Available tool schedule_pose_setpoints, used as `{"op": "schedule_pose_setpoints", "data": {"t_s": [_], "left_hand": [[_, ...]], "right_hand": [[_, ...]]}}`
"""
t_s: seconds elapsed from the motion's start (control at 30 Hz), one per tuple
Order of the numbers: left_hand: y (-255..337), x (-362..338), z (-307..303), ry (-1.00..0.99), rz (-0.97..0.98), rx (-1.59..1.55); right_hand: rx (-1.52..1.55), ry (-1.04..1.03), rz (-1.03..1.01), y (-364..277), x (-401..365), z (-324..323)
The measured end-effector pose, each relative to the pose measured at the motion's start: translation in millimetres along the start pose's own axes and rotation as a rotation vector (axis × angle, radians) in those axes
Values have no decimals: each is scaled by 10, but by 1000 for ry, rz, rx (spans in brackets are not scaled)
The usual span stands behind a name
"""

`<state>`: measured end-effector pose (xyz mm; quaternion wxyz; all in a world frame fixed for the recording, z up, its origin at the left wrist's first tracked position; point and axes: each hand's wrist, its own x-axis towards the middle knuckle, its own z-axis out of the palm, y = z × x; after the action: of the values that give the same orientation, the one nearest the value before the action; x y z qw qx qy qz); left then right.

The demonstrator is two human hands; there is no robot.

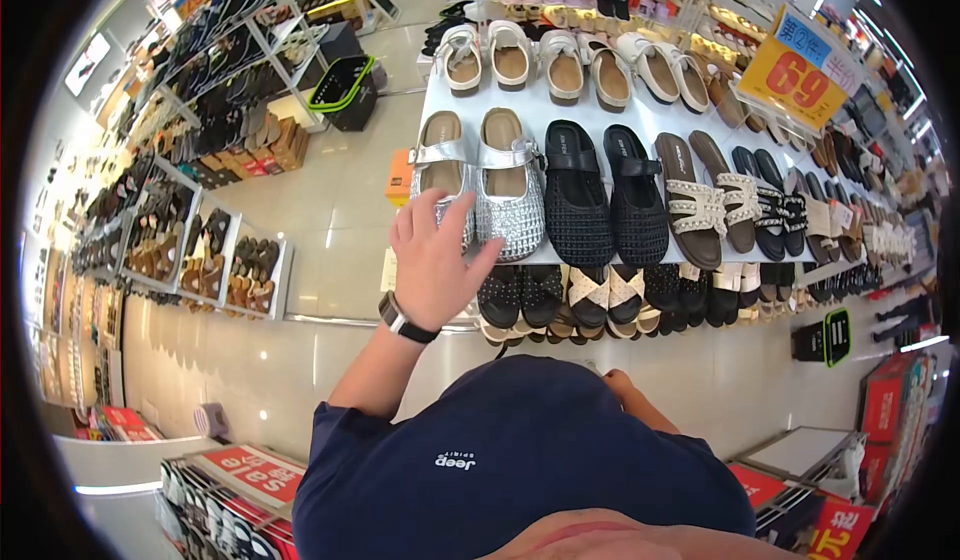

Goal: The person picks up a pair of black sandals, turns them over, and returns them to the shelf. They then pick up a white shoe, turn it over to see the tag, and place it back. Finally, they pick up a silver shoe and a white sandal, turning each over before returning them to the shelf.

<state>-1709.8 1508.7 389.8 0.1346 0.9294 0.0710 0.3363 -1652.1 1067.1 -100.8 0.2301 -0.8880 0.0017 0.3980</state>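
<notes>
My left hand (438,265), with a dark-banded watch (408,322) on the wrist, reaches to the front of the display table (530,110). Its fingers are spread over the toe of the left silver woven clog (440,175), covering much of it; contact is hard to tell. Beside the thumb stands the matching silver clog (510,195), its toe toward me. Black woven clogs (580,200) sit just to the right. Low in front of my body, only part of my right hand (618,385) shows by the dark blue shirt (540,440), and its fingers are hidden.
White shoes (563,70) line the table's back, and beaded sandals (692,205) stand further right. More sandals (600,295) fill a lower shelf. A yellow price sign (800,75) rises at the back right. Green-rimmed black baskets (343,92) and shoe racks (205,230) stand around the aisle.
</notes>
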Motion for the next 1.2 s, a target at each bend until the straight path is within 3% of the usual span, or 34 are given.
{"op": "schedule_pose_setpoints", "data": {"t_s": [0.17, 0.4, 0.57, 0.67, 0.77, 0.87, 0.97, 1.1, 1.2], "left_hand": [[-217, 75, 108, -151, -23, 43], [-234, 99, 88, -160, 61, 88], [-261, 284, 30, -329, 55, 27], [-305, 386, 44, -380, 42, 21], [-303, 447, 60, -339, 76, 73], [-220, 468, 159, -268, 83, 128], [-122, 480, 180, -301, 3, 130], [-24, 489, 235, -282, -46, 180], [31, 514, 325, -267, -127, 204]], "right_hand": [[-65, 100, -100, -233, -185, 112], [54, 136, 58, 18, -446, 123], [47, 152, 182, 326, -418, 222], [8, 335, 180, 330, -610, 176], [21, 282, 239, 566, -537, 272], [112, 122, 185, 685, -503, 444], [-26, -83, 73, 619, -518, 438], [12, 180, 49, 455, -477, 220], [187, 95, 102, 419, -501, -54]]}}
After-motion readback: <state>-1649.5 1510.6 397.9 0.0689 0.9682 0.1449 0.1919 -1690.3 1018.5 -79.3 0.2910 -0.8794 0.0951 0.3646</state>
